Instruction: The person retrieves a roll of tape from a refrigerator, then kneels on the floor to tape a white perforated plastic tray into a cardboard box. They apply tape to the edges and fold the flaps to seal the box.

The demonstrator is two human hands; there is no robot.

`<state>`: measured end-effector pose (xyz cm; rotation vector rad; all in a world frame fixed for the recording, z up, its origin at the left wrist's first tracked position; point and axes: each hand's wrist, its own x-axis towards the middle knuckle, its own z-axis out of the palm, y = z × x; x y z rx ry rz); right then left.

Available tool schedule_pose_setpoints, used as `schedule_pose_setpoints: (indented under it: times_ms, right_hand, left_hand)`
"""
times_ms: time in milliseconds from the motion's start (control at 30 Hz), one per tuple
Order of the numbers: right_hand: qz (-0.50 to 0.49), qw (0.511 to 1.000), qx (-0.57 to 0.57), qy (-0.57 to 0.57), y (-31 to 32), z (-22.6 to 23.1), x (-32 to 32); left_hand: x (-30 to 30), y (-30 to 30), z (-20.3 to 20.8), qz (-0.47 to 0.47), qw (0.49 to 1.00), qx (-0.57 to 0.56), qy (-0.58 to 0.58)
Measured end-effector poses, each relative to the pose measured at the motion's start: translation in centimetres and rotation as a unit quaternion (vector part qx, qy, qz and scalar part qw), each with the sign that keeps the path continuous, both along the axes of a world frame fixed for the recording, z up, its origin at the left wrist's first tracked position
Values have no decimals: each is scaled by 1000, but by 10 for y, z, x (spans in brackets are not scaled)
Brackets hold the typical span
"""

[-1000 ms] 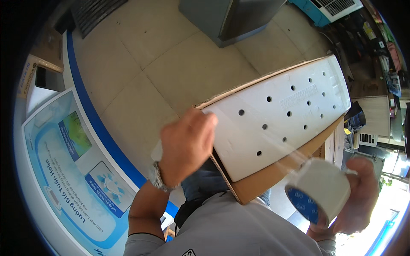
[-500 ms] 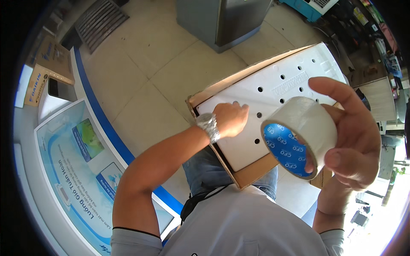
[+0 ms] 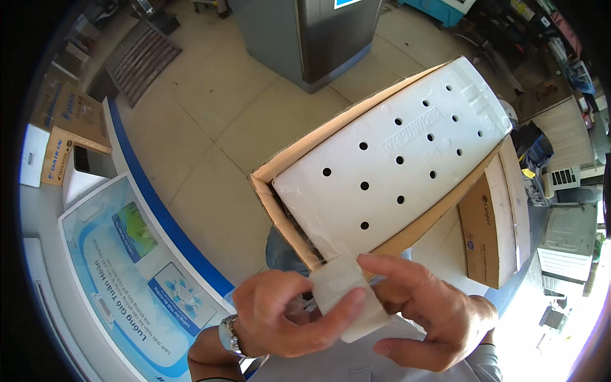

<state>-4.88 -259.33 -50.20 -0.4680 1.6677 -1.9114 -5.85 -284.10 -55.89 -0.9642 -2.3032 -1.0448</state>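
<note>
A wide roll of clear packing tape (image 3: pixel 347 299) is between my two hands, low in the middle and over the near end of an open carton (image 3: pixel 421 234). My left hand (image 3: pixel 277 312), with a metal watch at its wrist, is closed around the roll, its thumb lying across the outer face. At the roll's other side my right hand (image 3: pixel 433 318) has its fingers curled against the edge, some hidden behind it, while the thumb points away. A white foam block (image 3: pixel 331 210) with several round holes fills the carton.
A tall grey cabinet (image 3: pixel 273 44) stands beyond the carton. At left is a printed blue-and-white counter (image 3: pixel 95 254) with boxes (image 3: pixel 79 121) behind it. Another brown carton (image 3: pixel 487 229) lies at right, near a cluttered bench (image 3: pixel 560 134). A slatted grate (image 3: pixel 140 60) lies at far left.
My right hand has lowered the tape roll toward my body. My left hand has left the foam block and taken hold of the roll. The view has shifted, showing more of the carton.
</note>
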Motion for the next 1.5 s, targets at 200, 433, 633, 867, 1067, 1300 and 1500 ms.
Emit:
schedule_pose_setpoints:
  times_ms: [200,433,633,867,1067,1300,1500]
  right_hand:
    - [-46,990,95,89,20,1,-3]
    - [-54,912,398,81,53,-68,-91]
    - [127,768,619,106,35,-141,-124]
    - [212,723,656,56,17,-162,-137]
    - [216,715,663,51,12,-171,-137]
    - [173,738,647,82,9,-157,-132]
    - [120,755,633,121,13,-129,-124]
  left_hand:
    - [6,9,-5,-18,996,-37,80]
    - [9,21,-5,-3,996,-52,71]
    - [12,24,-2,12,997,-50,59]
    - [18,32,-6,41,998,-1,47]
    - [15,28,-3,40,998,-8,54]
    - [9,33,-2,45,996,4,72]
    - [5,36,-2,47,995,1,85]
